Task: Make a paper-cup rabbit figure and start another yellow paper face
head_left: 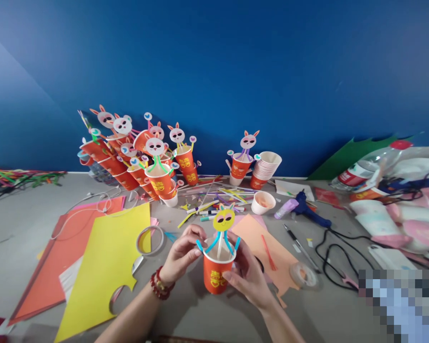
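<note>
An orange paper cup (215,275) stands on the grey table (25,228) in front of me. A yellow paper rabbit face (224,220) on a white stick rises from it, with blue straw arms (211,245) bent over the rim. My left hand (180,255), with a red bead bracelet at the wrist, pinches the left blue arm at the cup's rim. My right hand (248,276) wraps round the cup's right side.
A pile of finished rabbit cups (146,157) stands at the back left, and one more (241,164) beside a stack of cups (266,169). Yellow paper (103,267), orange paper (64,247), tape rolls (150,239), loose straws (218,195), a blue glue gun (309,207) and plastic bags (396,200) lie around.
</note>
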`<state>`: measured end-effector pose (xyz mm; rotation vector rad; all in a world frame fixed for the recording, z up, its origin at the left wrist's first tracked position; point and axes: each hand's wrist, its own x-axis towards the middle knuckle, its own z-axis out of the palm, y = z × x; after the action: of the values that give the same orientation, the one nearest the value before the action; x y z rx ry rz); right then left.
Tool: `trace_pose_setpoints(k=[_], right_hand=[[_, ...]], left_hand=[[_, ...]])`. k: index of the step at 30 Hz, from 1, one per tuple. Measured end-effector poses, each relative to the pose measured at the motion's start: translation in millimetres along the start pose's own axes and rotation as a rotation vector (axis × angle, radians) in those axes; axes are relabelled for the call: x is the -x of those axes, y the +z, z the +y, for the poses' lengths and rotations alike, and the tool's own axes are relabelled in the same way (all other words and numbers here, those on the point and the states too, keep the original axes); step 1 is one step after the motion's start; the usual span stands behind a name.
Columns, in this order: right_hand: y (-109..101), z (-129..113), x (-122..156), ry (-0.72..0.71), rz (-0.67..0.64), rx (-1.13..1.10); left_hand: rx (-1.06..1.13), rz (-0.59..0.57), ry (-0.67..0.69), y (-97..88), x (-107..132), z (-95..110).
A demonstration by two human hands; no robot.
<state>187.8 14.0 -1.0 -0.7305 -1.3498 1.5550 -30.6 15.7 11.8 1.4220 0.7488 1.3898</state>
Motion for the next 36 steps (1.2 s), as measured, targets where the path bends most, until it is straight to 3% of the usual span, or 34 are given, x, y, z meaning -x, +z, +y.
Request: trace_pose_setpoints(k=[8, 23, 32, 36], right_hand=[[-7, -3, 2, -0.025, -0.03, 0.107], [-12, -3, 1, -0.097, -0.118, 0.143], [-12, -4, 2, -0.041, -0.101, 0.163], [-13, 0, 2, -0.096, -0.104, 0.169]], left_hand=[[-0.105, -0.185, -0.03, -13.0, -6, 16], [-0.035, -0.268, -0.065, -17.0, -7, 17], [0.046, -0.257, -0.077, -13.1, -4, 15], [0.105, -0.239, -0.052, -9.8, -6, 15]])
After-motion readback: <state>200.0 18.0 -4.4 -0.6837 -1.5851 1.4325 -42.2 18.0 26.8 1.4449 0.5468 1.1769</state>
